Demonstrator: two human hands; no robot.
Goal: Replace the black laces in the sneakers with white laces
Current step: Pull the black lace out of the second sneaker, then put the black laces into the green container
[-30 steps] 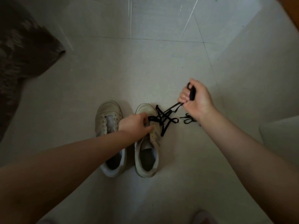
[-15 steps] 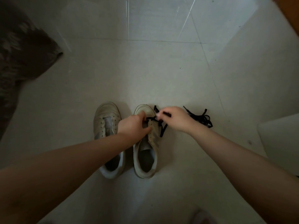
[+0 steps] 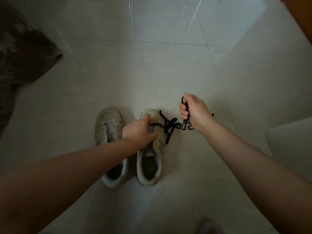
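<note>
Two bare hands work at a pair of worn white low-top sneakers on a pale tiled floor.

Fingers of the right hand [image 3: 194, 109] are curled tight round a loop of flat black shoelace [image 3: 166, 124], lifted just beside the toe of the right-side sneaker [image 3: 151, 146]; the lace runs slack from that fist to the front eyelets, with loose ends trailing on the tile [image 3: 152, 73]. Pressing on the same shoe, the left hand [image 3: 137, 130] grips its forefoot, thumb over the tongue area. Just beside it stands the left-side sneaker [image 3: 109, 132], without laces. A dark furry rug [image 3: 22, 61] lies well apart at far left.
</note>
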